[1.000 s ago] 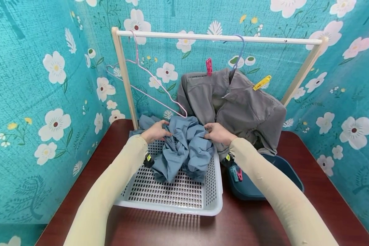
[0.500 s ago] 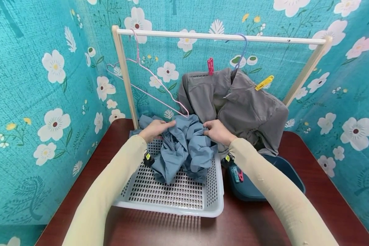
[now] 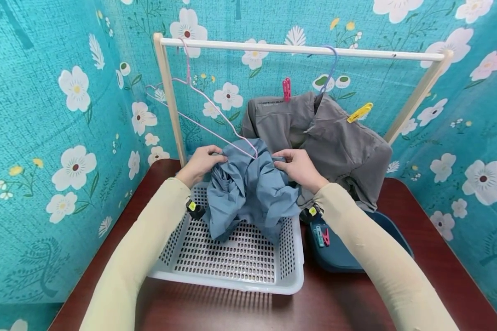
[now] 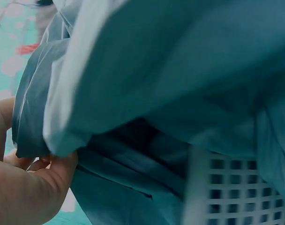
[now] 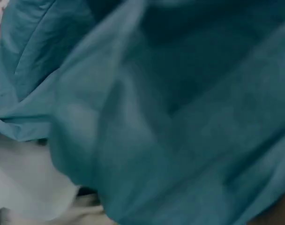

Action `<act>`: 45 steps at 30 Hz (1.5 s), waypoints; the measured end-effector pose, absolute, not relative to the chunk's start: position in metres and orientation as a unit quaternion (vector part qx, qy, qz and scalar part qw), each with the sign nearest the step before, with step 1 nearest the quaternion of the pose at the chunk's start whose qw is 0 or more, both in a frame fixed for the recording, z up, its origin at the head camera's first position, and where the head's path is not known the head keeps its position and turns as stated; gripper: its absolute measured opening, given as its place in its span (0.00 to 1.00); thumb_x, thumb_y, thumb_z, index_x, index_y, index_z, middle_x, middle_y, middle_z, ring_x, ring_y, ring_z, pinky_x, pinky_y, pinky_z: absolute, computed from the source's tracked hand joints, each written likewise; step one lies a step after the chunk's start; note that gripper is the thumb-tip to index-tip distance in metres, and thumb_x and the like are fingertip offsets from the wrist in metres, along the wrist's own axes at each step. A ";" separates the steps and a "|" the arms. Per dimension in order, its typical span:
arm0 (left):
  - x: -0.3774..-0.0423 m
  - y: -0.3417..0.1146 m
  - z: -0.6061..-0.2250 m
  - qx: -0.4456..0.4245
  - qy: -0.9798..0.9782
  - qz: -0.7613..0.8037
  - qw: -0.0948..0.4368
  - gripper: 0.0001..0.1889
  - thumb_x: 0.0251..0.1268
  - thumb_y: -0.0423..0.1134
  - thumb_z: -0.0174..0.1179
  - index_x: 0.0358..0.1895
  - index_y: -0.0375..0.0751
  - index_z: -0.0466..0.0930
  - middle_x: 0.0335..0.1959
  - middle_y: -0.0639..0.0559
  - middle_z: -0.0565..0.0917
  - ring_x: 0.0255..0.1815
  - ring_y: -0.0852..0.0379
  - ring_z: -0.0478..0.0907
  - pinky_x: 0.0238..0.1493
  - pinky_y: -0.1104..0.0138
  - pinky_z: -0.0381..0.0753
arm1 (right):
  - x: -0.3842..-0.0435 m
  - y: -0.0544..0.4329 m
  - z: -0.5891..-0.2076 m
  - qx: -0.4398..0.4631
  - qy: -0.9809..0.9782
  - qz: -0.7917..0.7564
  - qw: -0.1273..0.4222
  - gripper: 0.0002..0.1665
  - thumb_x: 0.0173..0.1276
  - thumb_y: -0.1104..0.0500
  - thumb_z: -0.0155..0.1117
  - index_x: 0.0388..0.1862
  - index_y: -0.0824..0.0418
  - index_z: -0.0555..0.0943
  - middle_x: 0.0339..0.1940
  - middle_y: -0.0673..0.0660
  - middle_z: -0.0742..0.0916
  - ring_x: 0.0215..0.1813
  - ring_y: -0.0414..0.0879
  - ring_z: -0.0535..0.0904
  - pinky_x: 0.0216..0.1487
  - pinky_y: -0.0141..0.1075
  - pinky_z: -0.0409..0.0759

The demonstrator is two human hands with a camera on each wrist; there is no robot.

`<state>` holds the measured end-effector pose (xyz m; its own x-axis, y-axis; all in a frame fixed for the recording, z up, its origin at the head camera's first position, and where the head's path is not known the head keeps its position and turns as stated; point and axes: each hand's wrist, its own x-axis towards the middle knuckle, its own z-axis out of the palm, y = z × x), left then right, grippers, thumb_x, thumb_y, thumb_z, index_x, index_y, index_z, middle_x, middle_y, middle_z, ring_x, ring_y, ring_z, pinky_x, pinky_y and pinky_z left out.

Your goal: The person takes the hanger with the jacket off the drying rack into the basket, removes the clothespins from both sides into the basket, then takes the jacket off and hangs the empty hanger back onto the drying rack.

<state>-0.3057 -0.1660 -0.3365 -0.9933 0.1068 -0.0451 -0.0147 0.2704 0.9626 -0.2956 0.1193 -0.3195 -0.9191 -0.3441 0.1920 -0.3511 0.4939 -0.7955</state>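
A crumpled blue garment [image 3: 248,184] is spread between my two hands over the white laundry basket [image 3: 228,287], its lower part hanging into it. My left hand [image 3: 201,164] pinches its upper left edge; in the left wrist view the thumb and fingers [image 4: 58,173] grip a fold of the cloth. At the upper right edge, my right hand [image 3: 300,170] pinches the fabric between thumb and fingers. In the right wrist view the cloth covers nearly everything and hides the fingers. The lower corner of a pink hanger [image 3: 215,103] overlaps the garment's top.
A wooden rack with a white rail [image 3: 248,46] stands behind. A grey shirt [image 3: 335,133] hangs right on a purple hanger [image 3: 331,69], with a red peg [image 3: 286,89] and a yellow peg [image 3: 360,112]. The dark blue tub [image 3: 339,264] at right has pegs [image 3: 322,236] on its rim.
Both hands have raised the blue garment and drawn its top edge wider apart. The left hand shifted left and up, now pinching the cloth. The pink hanger's corner now overlaps the garment.
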 end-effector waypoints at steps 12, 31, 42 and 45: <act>-0.259 -0.175 -0.334 0.148 0.879 0.403 0.207 0.06 0.63 0.37 0.61 0.39 0.39 0.80 0.41 0.47 0.77 0.36 0.53 0.69 0.36 0.62 0.72 | -0.249 0.113 -0.331 0.360 -0.863 0.321 -0.150 0.15 0.71 0.62 0.57 0.54 0.63 0.81 0.44 0.58 0.85 0.40 0.45 0.81 0.43 0.36 0.77; -0.260 -0.196 -0.331 0.126 0.880 0.324 0.325 0.14 0.75 0.42 0.45 0.51 0.36 0.74 0.37 0.43 0.76 0.35 0.53 0.73 0.40 0.58 0.74 | -0.284 0.126 -0.327 0.271 -0.833 0.334 -0.349 0.20 0.75 0.52 0.50 0.46 0.67 0.80 0.49 0.65 0.81 0.52 0.58 0.76 0.49 0.45 0.77; -0.292 -0.209 -0.351 -0.011 0.817 0.504 0.280 0.34 0.73 0.57 0.44 0.73 0.44 0.47 0.70 0.37 0.53 0.59 0.40 0.68 0.57 0.49 0.70 | -0.322 0.117 -0.354 0.092 -0.772 0.522 -0.352 0.38 0.75 0.44 0.47 0.71 0.67 0.52 0.68 0.72 0.60 0.70 0.64 0.59 0.56 0.49 0.72; -0.296 -0.207 -0.357 -0.025 0.767 0.570 0.293 0.35 0.71 0.55 0.48 0.74 0.45 0.46 0.69 0.35 0.52 0.61 0.38 0.67 0.59 0.49 0.68 | -0.326 0.114 -0.360 0.085 -0.742 0.552 -0.372 0.38 0.76 0.46 0.46 0.73 0.66 0.48 0.71 0.70 0.58 0.70 0.63 0.57 0.57 0.51 0.71</act>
<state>-0.2956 -0.2070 -0.3569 -0.8273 0.2947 -0.4783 -0.3727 0.3493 0.8597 -0.3259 0.1137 -0.3601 -0.7086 -0.5372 -0.4576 0.2839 0.3766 -0.8818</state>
